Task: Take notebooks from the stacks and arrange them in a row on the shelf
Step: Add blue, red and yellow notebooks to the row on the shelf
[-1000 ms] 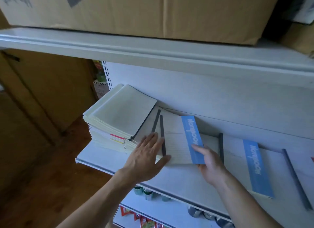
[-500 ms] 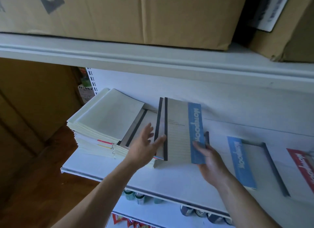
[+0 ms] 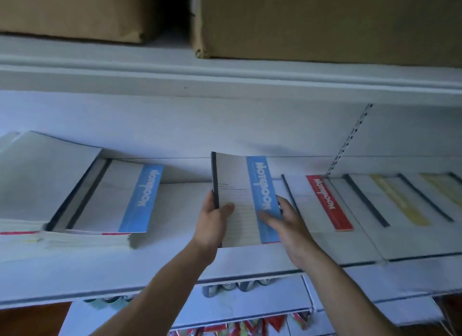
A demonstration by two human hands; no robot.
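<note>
I hold a blue-striped notebook (image 3: 240, 185) tilted above the white shelf (image 3: 175, 268), midway along it. My left hand (image 3: 212, 225) grips its dark spine edge, thumb on the cover. My right hand (image 3: 287, 225) holds its right side, thumb lying on the blue stripe. To the left sits a stack of notebooks (image 3: 100, 210) with a blue-striped one on top, and a second stack (image 3: 32, 180) at the far left. To the right, a red-striped notebook (image 3: 322, 210) and yellow-striped notebooks (image 3: 405, 203) lie flat in an overlapping row.
Cardboard boxes (image 3: 325, 22) sit on the shelf above. A slotted upright (image 3: 350, 140) runs down the back panel at the right. Lower shelves (image 3: 225, 308) hold cans and coloured packets. Bare shelf lies between the stack and the held notebook.
Both hands have lifted the blue-striped notebook off the stack and carried it rightwards toward the row. The camera has swung right, revealing the red and yellow notebooks.
</note>
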